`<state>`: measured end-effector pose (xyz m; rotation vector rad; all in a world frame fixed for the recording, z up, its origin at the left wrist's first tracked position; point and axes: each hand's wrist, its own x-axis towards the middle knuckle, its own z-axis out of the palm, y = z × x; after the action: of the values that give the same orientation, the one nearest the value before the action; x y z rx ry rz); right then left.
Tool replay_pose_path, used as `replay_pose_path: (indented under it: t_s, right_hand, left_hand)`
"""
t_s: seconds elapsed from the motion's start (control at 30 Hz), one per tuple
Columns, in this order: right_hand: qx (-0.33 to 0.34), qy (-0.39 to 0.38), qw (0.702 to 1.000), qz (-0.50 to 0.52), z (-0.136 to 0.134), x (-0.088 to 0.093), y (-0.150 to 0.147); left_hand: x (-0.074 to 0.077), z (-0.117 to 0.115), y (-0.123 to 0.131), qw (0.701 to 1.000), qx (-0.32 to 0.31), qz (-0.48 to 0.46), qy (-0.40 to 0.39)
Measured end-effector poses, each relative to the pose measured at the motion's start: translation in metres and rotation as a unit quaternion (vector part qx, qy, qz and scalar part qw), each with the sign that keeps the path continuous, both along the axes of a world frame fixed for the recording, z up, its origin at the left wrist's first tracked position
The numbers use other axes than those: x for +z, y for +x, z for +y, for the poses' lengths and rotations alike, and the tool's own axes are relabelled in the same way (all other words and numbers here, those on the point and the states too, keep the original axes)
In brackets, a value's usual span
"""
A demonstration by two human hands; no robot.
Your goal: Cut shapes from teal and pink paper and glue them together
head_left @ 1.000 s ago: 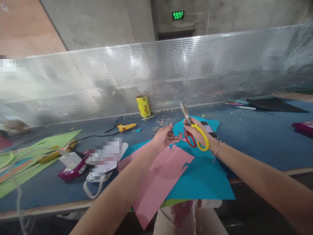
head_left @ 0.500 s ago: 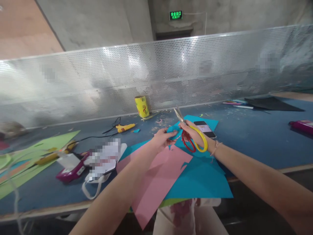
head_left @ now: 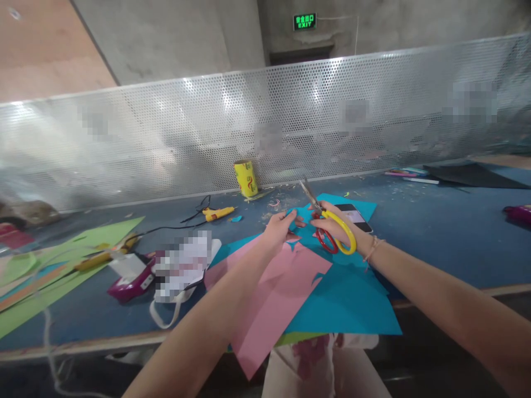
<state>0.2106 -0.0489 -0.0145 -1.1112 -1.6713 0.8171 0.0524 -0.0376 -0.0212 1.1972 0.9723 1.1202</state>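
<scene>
Between the fingers of my left hand is a small piece of blue paper. My right hand is closed around scissors with one yellow and one red handle loop; their blades point up and away from me, beside the blue piece. Under both hands lie a pink sheet with notches cut in its edges and larger blue sheets. A phone with a lit screen rests on the blue paper just behind my right hand.
A yellow glue gun and a yellow tape roll stand toward the metal mesh screen. On the left are green paper, a purple power strip and a white pouch. Markers and black paper lie right.
The view has shifted slightly, so the table things sit a little further right. The scissors have turned slightly in my right hand, and the blue piece has moved in my left fingers.
</scene>
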Motion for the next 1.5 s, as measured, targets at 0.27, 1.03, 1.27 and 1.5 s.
replay_pose_path:
  t_s: [0.27, 1.03, 1.27, 1.5]
  right_hand:
    - [0.002, 0.019, 1.0, 0.007, 0.005, -0.003, 0.002]
    - [-0.021, 0.039, 0.999, -0.002, 0.005, 0.001, 0.0]
    - [-0.03, 0.035, 0.999, -0.01, 0.004, 0.002, -0.001]
    - [-0.038, 0.049, 0.996, 0.07, 0.008, -0.006, 0.003]
  left_hand:
    - [-0.002, 0.004, -0.002, 0.999, -0.001, -0.029, 0.038]
    - [-0.005, 0.008, -0.003, 0.994, -0.037, -0.1, 0.023]
    - [-0.005, 0.007, -0.003, 0.993, -0.039, -0.11, -0.002]
    - [-0.005, 0.016, -0.004, 0.997, 0.041, 0.027, 0.066]
